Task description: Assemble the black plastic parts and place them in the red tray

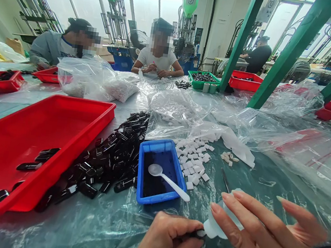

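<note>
My left hand (172, 240) is closed on a small glossy black part (198, 233), mostly hidden by thumb and fingers. A translucent white plastic bottle (219, 224) is in my right hand (264, 232), tilted so that its lower left end meets the black part. Just beyond the bottle, a thin dark tool (224, 178) shows only in part. Left of the hands stands a blue tray (140, 178) of dark contents, with a white plastic spoon (172, 185) laid across it. Small white square pieces (192, 160) are heaped beside that tray.
A big red tray (6, 138) holds several black parts. Between the trays spreads a pile of black parts (109, 153). Beige bits (229, 158) lie near crumpled clear plastic (173, 108). Green frame posts (289, 55) rise at the right. Across the table, people (159, 59) sit working.
</note>
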Action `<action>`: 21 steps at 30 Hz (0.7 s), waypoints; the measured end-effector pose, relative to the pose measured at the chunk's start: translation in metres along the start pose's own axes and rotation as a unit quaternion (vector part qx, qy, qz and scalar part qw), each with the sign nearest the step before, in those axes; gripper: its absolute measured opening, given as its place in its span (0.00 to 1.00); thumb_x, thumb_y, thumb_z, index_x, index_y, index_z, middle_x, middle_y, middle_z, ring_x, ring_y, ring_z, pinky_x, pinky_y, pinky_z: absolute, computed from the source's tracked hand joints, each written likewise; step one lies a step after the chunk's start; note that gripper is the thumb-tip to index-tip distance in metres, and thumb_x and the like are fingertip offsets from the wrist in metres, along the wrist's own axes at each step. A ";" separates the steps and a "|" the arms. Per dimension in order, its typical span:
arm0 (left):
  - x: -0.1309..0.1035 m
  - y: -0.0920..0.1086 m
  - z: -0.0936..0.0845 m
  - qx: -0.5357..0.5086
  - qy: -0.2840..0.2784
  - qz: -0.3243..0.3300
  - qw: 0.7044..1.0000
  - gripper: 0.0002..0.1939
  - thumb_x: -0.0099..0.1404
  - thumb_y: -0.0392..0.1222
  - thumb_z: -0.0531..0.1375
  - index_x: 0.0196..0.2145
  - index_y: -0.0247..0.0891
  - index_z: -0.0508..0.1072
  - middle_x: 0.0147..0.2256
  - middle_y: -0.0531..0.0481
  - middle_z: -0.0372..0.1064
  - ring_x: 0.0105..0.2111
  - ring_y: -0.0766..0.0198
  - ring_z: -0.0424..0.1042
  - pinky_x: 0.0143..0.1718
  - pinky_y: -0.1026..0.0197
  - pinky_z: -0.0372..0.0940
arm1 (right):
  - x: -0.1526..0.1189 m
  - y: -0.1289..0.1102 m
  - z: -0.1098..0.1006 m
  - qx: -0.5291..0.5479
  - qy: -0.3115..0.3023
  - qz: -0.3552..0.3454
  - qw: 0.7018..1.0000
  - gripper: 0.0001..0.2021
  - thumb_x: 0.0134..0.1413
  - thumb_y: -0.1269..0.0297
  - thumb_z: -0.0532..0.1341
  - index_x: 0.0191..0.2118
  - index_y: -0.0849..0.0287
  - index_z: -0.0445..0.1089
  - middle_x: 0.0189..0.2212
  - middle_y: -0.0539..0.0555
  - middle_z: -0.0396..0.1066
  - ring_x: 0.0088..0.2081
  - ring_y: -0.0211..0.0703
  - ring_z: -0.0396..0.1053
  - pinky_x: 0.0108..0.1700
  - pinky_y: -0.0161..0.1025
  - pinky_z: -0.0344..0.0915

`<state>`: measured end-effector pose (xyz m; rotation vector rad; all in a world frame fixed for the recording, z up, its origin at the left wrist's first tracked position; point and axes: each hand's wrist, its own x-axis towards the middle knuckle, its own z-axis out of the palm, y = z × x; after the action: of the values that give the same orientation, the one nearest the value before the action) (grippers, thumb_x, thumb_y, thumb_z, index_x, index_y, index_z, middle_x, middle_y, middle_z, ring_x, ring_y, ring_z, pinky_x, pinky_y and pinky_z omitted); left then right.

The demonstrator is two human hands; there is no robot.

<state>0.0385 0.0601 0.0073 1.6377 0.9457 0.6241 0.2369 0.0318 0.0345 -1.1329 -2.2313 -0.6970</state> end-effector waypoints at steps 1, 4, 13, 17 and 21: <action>0.000 0.000 0.000 0.002 0.001 0.000 1.000 0.12 0.61 0.32 0.56 0.29 0.30 0.80 0.19 0.44 0.75 0.19 0.62 0.71 0.22 0.66 0.66 | -0.001 0.001 0.000 -0.006 -0.005 -0.009 1.000 0.23 0.63 0.80 0.44 0.48 0.54 0.72 0.46 0.47 0.75 0.46 0.37 0.71 0.59 0.47 0.45; -0.001 -0.001 0.001 0.009 0.009 0.001 1.000 0.11 0.60 0.32 0.57 0.29 0.30 0.80 0.19 0.43 0.76 0.19 0.61 0.72 0.22 0.66 0.66 | -0.005 0.004 0.001 -0.017 -0.014 -0.024 0.999 0.23 0.63 0.80 0.45 0.49 0.54 0.71 0.47 0.47 0.75 0.47 0.37 0.71 0.60 0.48 0.43; 0.000 0.001 0.000 0.000 0.006 -0.010 1.000 0.11 0.61 0.33 0.57 0.28 0.30 0.79 0.20 0.42 0.76 0.19 0.61 0.73 0.23 0.66 0.67 | -0.007 0.005 0.008 0.009 0.007 0.016 1.000 0.23 0.63 0.80 0.44 0.49 0.53 0.71 0.45 0.49 0.76 0.48 0.40 0.69 0.60 0.50 0.43; -0.001 -0.002 0.002 -0.037 0.023 -0.037 0.998 0.10 0.60 0.33 0.58 0.29 0.31 0.79 0.19 0.46 0.74 0.18 0.64 0.71 0.22 0.67 0.67 | -0.009 0.008 0.013 0.042 -0.013 0.045 0.998 0.19 0.64 0.78 0.48 0.48 0.53 0.71 0.44 0.53 0.75 0.48 0.43 0.70 0.56 0.51 0.47; -0.002 0.001 0.002 -0.104 0.041 -0.075 0.991 0.09 0.60 0.36 0.59 0.34 0.30 0.79 0.19 0.49 0.71 0.17 0.67 0.72 0.21 0.69 0.67 | -0.013 0.014 0.018 0.080 0.014 0.114 0.990 0.17 0.59 0.80 0.52 0.47 0.54 0.71 0.41 0.54 0.74 0.44 0.43 0.72 0.50 0.47 0.54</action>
<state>0.0392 0.0570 0.0075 1.3532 1.0178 0.6675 0.2514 0.0437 0.0158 -1.2624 -2.0511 -0.4296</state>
